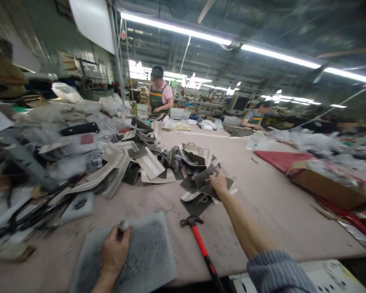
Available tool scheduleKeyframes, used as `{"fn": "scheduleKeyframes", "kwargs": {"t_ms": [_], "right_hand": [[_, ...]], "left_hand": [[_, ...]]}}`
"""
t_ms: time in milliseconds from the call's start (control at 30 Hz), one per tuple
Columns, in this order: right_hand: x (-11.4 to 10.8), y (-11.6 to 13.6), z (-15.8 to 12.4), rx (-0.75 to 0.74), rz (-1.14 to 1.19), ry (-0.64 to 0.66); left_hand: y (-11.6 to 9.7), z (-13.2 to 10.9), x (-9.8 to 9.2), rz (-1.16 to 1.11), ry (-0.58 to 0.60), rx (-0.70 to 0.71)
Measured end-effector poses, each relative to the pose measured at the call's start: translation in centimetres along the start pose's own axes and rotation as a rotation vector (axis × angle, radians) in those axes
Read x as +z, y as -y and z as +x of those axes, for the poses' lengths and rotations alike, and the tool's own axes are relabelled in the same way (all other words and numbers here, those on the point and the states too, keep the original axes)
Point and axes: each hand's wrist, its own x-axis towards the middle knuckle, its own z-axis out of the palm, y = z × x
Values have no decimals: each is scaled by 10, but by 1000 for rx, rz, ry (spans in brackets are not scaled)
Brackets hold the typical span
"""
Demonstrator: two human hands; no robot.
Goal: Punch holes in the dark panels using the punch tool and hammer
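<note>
My left hand (115, 249) rests on a grey foam pad (152, 256) near the table's front edge, fingers closed round a small metal-tipped tool (123, 225). My right hand (218, 182) reaches forward to a pile of dark and cream cut fabric pieces (198, 179) and grips one piece at the pile's right edge. A hammer with a red handle (201, 244) lies on the table between my two arms, its head pointing away from me.
A larger heap of fabric pieces (134, 162) and plastic bags (64, 122) crowds the left side. A cardboard box (326, 187) sits on a red mat (280, 159) at right. Two people (160, 95) work at the table's far end.
</note>
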Motion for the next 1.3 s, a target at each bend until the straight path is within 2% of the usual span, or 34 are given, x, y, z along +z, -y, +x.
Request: {"fn": "scheduleKeyframes", "kwargs": {"t_ms": [67, 133, 267, 367, 433, 467, 533, 633, 767, 867, 1067, 1300], "right_hand": [[3, 11, -29, 21, 55, 89], [7, 27, -75, -8, 152, 195], [18, 56, -206, -125, 526, 418], [45, 62, -294, -91, 684, 608], [65, 59, -332, -53, 703, 697], [73, 56, -344, -44, 695, 727], [81, 50, -355, -53, 655, 759], [78, 46, -350, -132, 559, 718], [70, 45, -336, -227, 454, 661], [70, 44, -333, -222, 424, 693], [70, 42, -333, -184, 422, 715], [58, 47, -326, -166, 400, 805]], "left_hand": [[-2, -4, 1, -9, -31, 48], [-1, -4, 3, -38, -27, 63], [8, -3, 4, -198, -55, -9], [13, -3, -5, -326, -179, -93], [13, -3, -14, -335, -241, -76], [11, -3, -18, -320, -227, -48], [7, -3, -21, -291, -106, 7], [-2, -4, -14, -299, 129, 48], [-5, -6, 3, -353, 294, 69], [-2, -7, 10, -374, 339, 72], [-3, -8, 9, -343, 358, 72], [-5, -8, 10, -317, 380, 97]]}}
